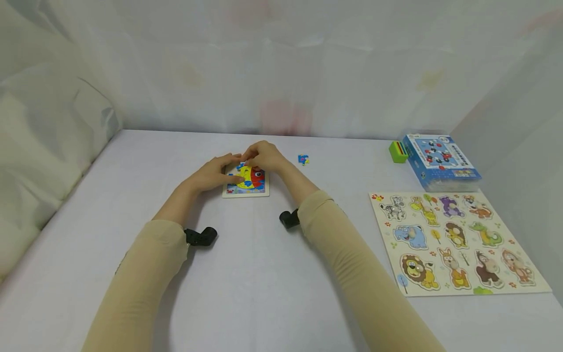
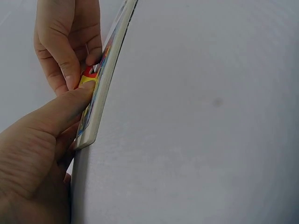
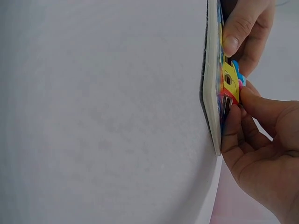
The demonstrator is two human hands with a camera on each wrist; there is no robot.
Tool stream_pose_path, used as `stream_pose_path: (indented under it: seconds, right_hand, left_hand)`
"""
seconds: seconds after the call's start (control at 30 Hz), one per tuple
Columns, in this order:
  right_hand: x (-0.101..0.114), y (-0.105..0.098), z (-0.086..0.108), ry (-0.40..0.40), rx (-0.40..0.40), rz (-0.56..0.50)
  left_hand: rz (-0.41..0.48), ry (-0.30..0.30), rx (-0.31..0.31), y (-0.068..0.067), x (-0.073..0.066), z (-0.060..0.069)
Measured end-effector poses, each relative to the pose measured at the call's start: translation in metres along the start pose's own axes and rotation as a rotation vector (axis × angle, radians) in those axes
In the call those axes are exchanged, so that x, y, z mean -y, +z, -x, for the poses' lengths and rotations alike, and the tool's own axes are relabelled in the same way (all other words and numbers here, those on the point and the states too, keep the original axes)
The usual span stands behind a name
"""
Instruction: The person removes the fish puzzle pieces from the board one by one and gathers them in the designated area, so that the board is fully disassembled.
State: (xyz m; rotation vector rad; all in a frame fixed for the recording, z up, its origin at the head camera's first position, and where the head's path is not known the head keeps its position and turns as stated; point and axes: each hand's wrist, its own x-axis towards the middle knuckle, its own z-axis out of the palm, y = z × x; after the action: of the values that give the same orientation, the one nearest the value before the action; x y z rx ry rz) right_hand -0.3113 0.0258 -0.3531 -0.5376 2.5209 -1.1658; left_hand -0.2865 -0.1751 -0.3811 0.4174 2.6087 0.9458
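Observation:
A small square jigsaw puzzle board point(image 1: 246, 196) with a pale border lies on the table, its picture a red, yellow and blue fish-like figure. Across its upper left corner lies my left hand point(image 1: 210, 175), fingers extended along the edge and thumb pressing the picture. My right hand point(image 1: 266, 156) pinches a yellow, red and blue puzzle piece point(image 3: 231, 83) between thumb and fingers, tilted up from the board's surface. In the head view the fingers mostly hide this piece. Another puzzle piece point(image 1: 303, 159), blue with some yellow, lies loose right of the board.
On the right lies a large wooden animal puzzle board point(image 1: 435, 236). Behind it stand a blue toy box point(image 1: 442, 156) and a small green block-like item point(image 1: 398, 152). A white cloth covers the table point(image 1: 246, 283); curtains hang behind and at both sides.

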Motion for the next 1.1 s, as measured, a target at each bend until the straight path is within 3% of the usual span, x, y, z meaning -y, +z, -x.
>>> stream_pose_path:
  seconds: [0.23, 0.53, 0.8, 1.1]
  right_hand:
    - [-0.002, -0.001, -0.002, 0.024, 0.005, -0.029]
    - [-0.004, -0.008, -0.001, 0.02, -0.004, -0.078]
    - [-0.001, -0.033, 0.007, 0.037, 0.007, -0.089]
    - [-0.017, -0.071, 0.019, 0.065, -0.039, -0.063]
  left_hand:
    - [0.022, 0.038, -0.003, 0.0, 0.003, -0.001]
    - [0.009, 0.036, 0.005, 0.001, 0.003, -0.003]
    - [-0.036, 0.059, 0.011, 0.0, 0.005, -0.005]
    - [-0.03, 0.068, 0.009, 0.0, 0.004, -0.005]
